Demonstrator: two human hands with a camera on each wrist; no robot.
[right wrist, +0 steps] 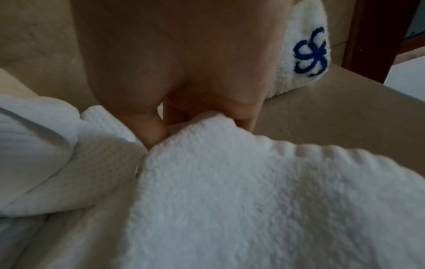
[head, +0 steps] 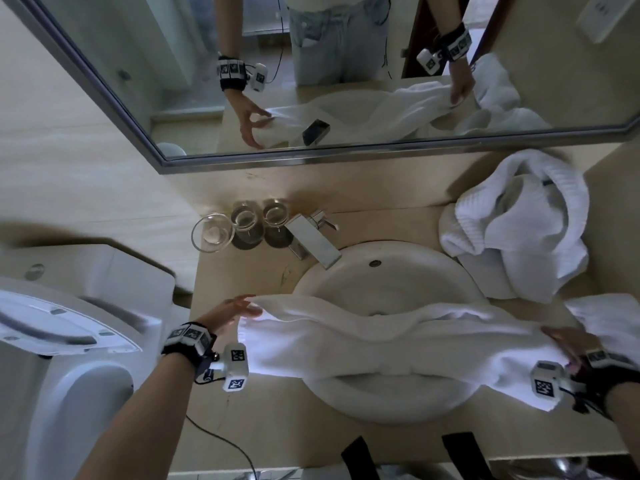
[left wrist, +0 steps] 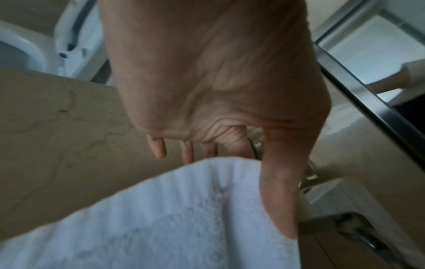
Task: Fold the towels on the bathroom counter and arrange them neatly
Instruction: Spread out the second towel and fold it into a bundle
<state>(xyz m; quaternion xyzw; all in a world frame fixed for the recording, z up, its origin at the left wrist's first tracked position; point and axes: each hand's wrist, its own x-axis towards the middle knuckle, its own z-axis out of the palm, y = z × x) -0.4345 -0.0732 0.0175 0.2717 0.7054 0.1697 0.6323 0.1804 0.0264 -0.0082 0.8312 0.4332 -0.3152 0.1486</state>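
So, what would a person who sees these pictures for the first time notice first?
First the long white towel stretched across the sink, its ends held by the left hand and the right hand. Next the crumpled towel heap at the counter's back right, then the glasses left of the faucet.

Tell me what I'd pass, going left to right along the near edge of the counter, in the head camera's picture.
Toilet → left hand → white towel stretched out between the hands → right hand.
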